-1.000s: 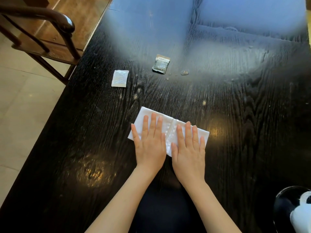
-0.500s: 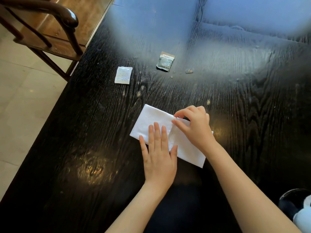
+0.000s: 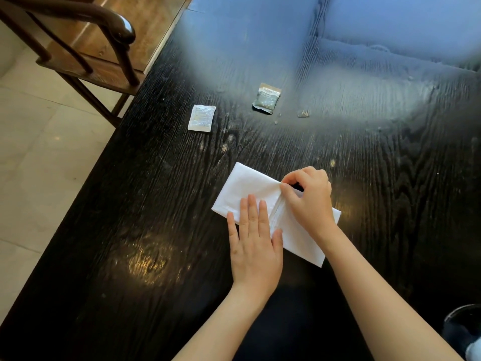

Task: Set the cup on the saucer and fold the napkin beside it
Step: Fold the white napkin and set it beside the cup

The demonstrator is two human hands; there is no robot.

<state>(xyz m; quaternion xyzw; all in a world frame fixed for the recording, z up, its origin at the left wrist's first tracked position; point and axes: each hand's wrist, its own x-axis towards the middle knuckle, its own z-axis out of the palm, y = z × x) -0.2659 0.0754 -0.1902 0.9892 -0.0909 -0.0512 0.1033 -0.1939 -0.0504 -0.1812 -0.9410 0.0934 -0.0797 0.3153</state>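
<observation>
A white napkin [image 3: 250, 187] lies partly folded on the dark wooden table [image 3: 156, 204], with a crease running down its middle. My left hand [image 3: 253, 243] lies flat on its near left part, fingers straight. My right hand [image 3: 311, 199] pinches the napkin's far edge at the crease between thumb and forefinger. At the bottom right corner a dark saucer [image 3: 460, 324] shows only in part, with a sliver of the white cup [image 3: 475, 351] at the frame edge.
A white sachet [image 3: 201, 118] and a grey-green sachet [image 3: 267, 98] lie farther back on the table, with small crumbs near them. A wooden chair [image 3: 86, 48] stands off the table's left edge, above a tiled floor.
My right hand went from lying flat on the napkin to pinching its far edge at the crease. My left hand stayed flat on the napkin. The view shifted slightly left.
</observation>
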